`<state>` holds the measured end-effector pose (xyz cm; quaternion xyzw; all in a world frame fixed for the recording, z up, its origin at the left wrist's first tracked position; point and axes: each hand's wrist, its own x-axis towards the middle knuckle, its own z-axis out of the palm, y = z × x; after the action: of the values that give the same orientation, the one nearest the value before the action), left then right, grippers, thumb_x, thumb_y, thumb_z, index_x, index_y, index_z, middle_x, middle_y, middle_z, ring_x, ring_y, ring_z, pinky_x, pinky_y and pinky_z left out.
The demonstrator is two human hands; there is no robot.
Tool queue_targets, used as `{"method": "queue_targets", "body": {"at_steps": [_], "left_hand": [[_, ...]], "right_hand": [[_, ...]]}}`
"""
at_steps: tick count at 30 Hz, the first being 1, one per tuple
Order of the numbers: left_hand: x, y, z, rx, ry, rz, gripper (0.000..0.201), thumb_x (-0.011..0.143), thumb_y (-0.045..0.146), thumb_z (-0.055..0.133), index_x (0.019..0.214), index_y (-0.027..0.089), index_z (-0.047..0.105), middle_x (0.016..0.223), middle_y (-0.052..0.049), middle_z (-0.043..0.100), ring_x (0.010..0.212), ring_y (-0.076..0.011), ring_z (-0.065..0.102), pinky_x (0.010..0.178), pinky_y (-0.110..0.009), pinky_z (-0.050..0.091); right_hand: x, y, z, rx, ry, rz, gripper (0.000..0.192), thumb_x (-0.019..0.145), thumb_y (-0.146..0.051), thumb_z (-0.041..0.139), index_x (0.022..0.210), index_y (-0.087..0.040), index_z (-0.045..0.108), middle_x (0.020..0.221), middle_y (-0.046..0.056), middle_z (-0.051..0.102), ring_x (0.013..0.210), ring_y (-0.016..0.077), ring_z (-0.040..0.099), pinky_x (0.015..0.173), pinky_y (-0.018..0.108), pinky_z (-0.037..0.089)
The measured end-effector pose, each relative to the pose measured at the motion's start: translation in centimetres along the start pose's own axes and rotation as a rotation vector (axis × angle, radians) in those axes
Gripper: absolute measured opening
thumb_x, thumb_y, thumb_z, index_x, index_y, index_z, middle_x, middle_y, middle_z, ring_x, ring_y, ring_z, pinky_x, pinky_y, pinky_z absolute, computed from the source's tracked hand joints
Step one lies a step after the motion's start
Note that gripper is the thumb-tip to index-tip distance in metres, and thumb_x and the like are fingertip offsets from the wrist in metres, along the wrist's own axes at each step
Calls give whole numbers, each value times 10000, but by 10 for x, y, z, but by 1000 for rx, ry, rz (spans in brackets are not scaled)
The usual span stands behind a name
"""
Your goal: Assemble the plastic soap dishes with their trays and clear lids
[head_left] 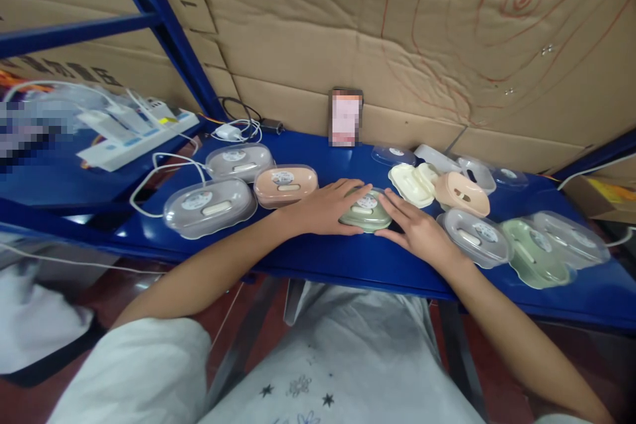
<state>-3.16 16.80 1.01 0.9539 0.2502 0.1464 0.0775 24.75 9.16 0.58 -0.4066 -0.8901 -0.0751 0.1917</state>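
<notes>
In the middle of the blue table sits a green oval soap box (365, 220) with a clear lid and a round sticker on top. My left hand (338, 207) grips its left side, with fingers reaching over the far edge and the thumb along the near edge. On the opposite side, my right hand (415, 228) holds the box with its fingertips at the lid and the thumb low in front. Both palms hide the box's ends. Left of my left hand stands a pink soap box (287, 187); a grey soap box (476, 238) lies right of my right hand.
Two grey lidded boxes (211, 207) stand at left beside a white cable. Loose parts lie back right: a cream tray (412, 185), a peach base (462, 193), clear lids (392, 156). Another green box (536, 255) is far right. A phone (345, 118) leans against cardboard.
</notes>
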Motion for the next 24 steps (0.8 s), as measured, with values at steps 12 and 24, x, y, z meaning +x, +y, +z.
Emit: {"method": "queue_targets", "body": {"at_steps": [12,24], "left_hand": [[4,2,1,-28,20,-48,971,899,659,757,1656,186,376,1565,-210,500,1424,-389,521,1178,-546,454],[-2,20,-2,-70,-9,-158,1021,903,670,750,1698,233,282,1693,-244,357,1538,-424,423,1203,-609,390]], "right_hand": [[-2,1,7,26,-31,49,737,1043,-477,642,1689,-239,380,1653,186,501,1487,340,556,1225,535,504],[-3,4,16,220,-45,7,726,1065,-432,617,1711,-322,303,1783,153,268,1636,319,318,1288,569,398]]}}
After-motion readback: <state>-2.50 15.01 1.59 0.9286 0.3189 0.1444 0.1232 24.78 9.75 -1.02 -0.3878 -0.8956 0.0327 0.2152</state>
